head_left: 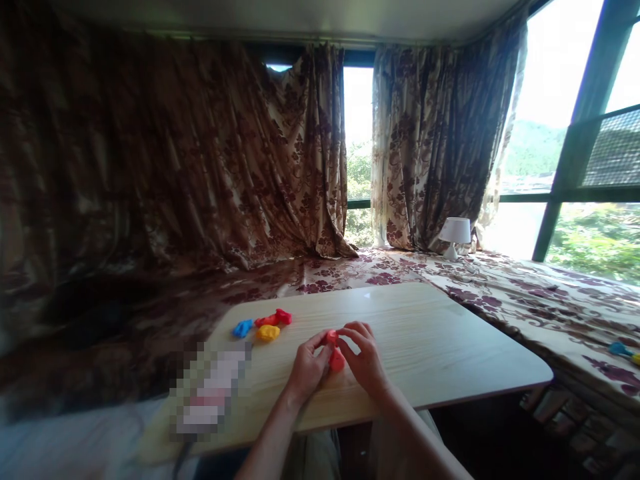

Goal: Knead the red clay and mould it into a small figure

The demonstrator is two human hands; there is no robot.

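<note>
My left hand [310, 363] and my right hand [363, 353] meet over the front middle of the table. Between their fingertips they pinch a small, bright red, soft-looking piece [337, 361]. Its rounded lower part hangs below the fingers, and a smaller part shows at the top between them. I cannot make out its exact kind. To the left on the table lie similar crumpled pieces: a blue one [243, 328], a yellow one [269, 333] and a red one [274, 319].
The pale wooden table [425, 333] has rounded corners. A blurred-out, pixelated object [213, 393] lies at its left front. Beyond stands a white lamp [457, 231] on a flower-patterned cover [385, 267]. Another blue piece [620, 349] lies far right.
</note>
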